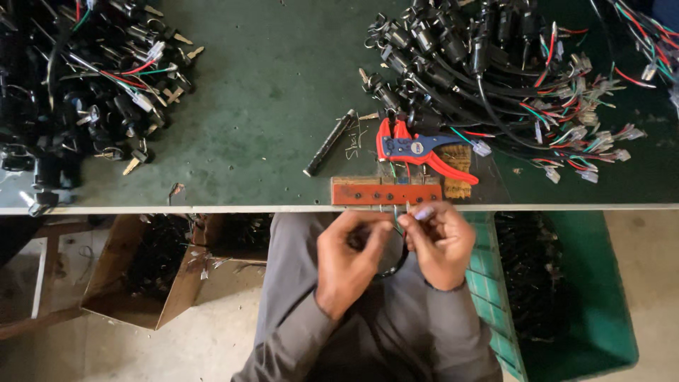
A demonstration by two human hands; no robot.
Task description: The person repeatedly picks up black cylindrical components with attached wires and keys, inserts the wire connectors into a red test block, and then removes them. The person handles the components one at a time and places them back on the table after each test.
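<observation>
My left hand (350, 258) and my right hand (438, 240) are held together just below the table edge, over my lap. Both pinch a small black wired part (391, 244) whose thin wires run between the fingers. Just above them a red-brown block with holes (385, 191) lies at the green table's front edge (212, 208). A red and blue wire stripper (417, 150) rests behind the block.
A heap of black wired switches (495, 64) fills the table's right back, another heap with keys (78, 85) the left. A black rod (329, 143) lies mid-table. A cardboard box (141, 276) stands on the floor at left, a green crate (559, 283) at right.
</observation>
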